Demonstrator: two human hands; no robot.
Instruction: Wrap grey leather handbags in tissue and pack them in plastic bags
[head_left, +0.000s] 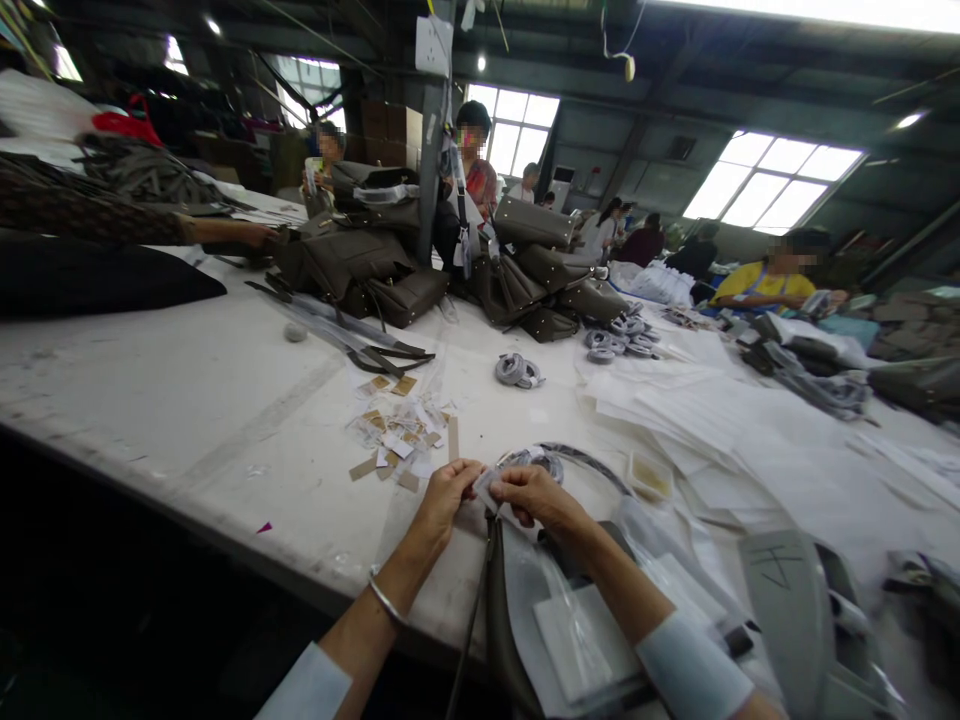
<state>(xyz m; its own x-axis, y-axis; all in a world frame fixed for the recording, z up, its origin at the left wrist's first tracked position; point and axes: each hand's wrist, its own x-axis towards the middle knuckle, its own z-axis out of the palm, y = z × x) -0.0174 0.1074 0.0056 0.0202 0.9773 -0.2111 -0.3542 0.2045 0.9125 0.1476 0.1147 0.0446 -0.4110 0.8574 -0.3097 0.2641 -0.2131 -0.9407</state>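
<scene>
A small clear plastic piece [486,488] is pinched between my two hands at the top end of a dark grey-brown bag. My left hand [452,490] holds its left side, and my right hand [534,492] grips it from the right, fingers closed. Below them lies the bag [504,630], with translucent wrapping and a white packet [581,640] on it, at the table's front edge. Just behind my hands is a coiled strap in plastic [546,464]. Several small tags and cards [401,445] are scattered to the left of it.
Dark bags [360,265] are piled at the back of the white table [225,400]. White sheets [705,430] and a small tray [649,476] lie right. A person's arm [232,234] reaches in from the left. Other people sit farther back. Wrapped coils [517,370] rest mid-table.
</scene>
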